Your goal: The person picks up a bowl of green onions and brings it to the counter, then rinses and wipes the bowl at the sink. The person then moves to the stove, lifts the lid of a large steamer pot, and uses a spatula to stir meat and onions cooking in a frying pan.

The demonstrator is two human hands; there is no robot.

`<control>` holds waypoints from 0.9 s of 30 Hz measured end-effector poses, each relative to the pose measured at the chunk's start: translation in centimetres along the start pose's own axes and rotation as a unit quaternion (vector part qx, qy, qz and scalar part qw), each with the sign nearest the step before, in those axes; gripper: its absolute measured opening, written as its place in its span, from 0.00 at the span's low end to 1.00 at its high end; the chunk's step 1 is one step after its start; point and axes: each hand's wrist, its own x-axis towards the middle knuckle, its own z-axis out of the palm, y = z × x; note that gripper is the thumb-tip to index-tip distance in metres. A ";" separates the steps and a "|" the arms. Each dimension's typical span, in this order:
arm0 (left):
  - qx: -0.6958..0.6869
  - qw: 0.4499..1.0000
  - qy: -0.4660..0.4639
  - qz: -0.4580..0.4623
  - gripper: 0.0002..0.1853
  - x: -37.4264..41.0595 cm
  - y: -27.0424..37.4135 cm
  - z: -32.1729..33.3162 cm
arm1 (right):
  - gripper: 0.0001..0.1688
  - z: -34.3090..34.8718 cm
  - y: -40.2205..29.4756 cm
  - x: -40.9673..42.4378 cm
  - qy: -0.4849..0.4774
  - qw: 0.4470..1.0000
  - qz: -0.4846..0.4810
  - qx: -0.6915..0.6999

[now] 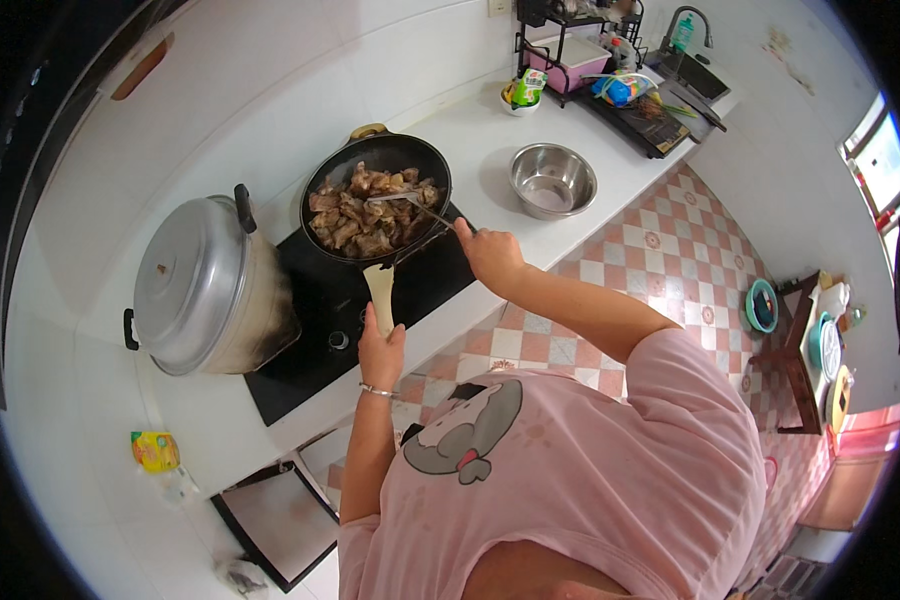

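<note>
A black wok (420,150) holding browned pieces of meat (367,217) sits over the black glass stovetop (307,390). My left hand (381,349) is closed around the wok's pale handle (379,289), and a bracelet circles that wrist. In my right hand (491,251) is the handle of a metal spatula (429,212), whose blade rests among the meat. A steel bowl (553,181), with nothing seen in it, stands on the white counter to the right of the wok.
A large lidded aluminium pot (202,285) stands left of the wok. Farther right are a white bowl with packets (521,105), a black rack (562,45), a dark board (637,124) and a sink (690,75). A yellow packet (155,451) lies at the lower left.
</note>
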 end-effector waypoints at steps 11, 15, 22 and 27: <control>0.033 0.999 0.022 0.023 0.37 -0.5 0.6 -0.3 | 0.18 -7.2 5.7 1.9 -0.014 0.998 -0.026 -0.057; 0.034 0.999 -0.006 -0.006 0.36 -0.8 2.1 -1.0 | 0.13 -7.1 7.9 9.9 0.015 1.000 -0.017 -0.006; 0.016 0.997 0.039 0.069 0.37 -0.6 0.7 -0.1 | 0.15 5.1 9.9 26.2 -0.187 0.979 -0.045 0.069; 0.000 0.999 0.020 0.027 0.37 -0.9 0.6 -0.5 | 0.17 5.1 4.9 25.5 -0.339 0.882 0.037 0.324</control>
